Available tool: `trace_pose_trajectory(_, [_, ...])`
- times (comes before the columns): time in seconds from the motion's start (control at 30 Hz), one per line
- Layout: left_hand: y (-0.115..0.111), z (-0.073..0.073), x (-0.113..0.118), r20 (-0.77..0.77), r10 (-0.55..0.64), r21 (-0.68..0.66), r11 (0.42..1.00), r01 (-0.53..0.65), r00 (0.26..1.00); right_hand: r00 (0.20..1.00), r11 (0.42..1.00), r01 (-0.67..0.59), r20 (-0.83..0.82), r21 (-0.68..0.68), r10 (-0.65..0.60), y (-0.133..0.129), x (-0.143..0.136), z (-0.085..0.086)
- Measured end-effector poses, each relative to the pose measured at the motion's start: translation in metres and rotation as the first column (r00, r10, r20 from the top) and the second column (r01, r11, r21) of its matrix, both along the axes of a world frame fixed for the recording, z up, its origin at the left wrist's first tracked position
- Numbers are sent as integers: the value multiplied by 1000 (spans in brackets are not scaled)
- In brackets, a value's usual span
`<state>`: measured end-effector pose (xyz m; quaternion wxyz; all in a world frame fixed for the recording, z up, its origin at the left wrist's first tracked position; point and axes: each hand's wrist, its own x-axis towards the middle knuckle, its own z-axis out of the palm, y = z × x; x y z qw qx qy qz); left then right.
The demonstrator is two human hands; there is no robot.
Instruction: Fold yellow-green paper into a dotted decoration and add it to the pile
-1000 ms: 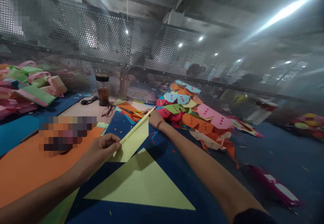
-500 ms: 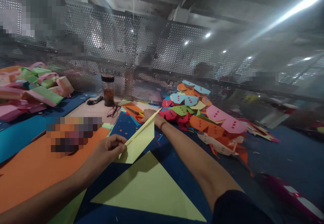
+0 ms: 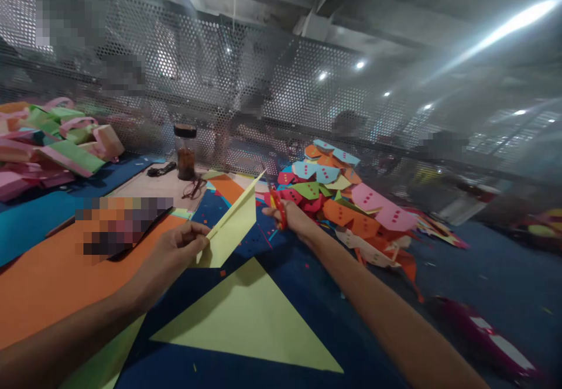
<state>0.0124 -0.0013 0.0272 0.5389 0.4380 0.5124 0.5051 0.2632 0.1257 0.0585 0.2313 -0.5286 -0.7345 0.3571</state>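
Dim overall; a streaky lamp (image 3: 513, 20) glares above the mesh (image 3: 259, 78). Right of the mesh, things smear with blur. A soft shadow crosses the triangle (image 3: 250, 313); edges stretch.

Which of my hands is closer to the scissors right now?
Right. Your right hand holds the scissors by their handles; your left hand is to their left, pinching the folded yellow paper.

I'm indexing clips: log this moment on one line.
left hand: holding folded yellow paper | right hand: holding scissors | yellow triangle: flat on blue surface | lidded jar: upright
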Motion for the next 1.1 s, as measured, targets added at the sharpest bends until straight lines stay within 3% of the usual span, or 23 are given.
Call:
trace_pose_trajectory(0.17, [0,2,-3,-45,17,29,999,-16,999,984,995,-66,-168,-72,53,-71,31,-8])
trace_pose_trajectory(0.23, [0,4,-3,-43,16,26,1000,-15,999,961,973,-133,-264,-190,80,-92,33,-10])
trace_pose_trajectory(0.33, [-1,10,-3,-51,31,26,999,-30,998,964,931,-216,-217,-294,156,-111,34,-9])
trace_pose_trajectory(0.67, [2,9,-5,-73,151,117,983,-142,986,941,899,-333,-39,-285,336,-126,40,4])
trace_pose_trajectory(1.1, [1,7,-6,-136,100,99,991,-87,986,925,932,-277,196,-234,324,-138,30,16])
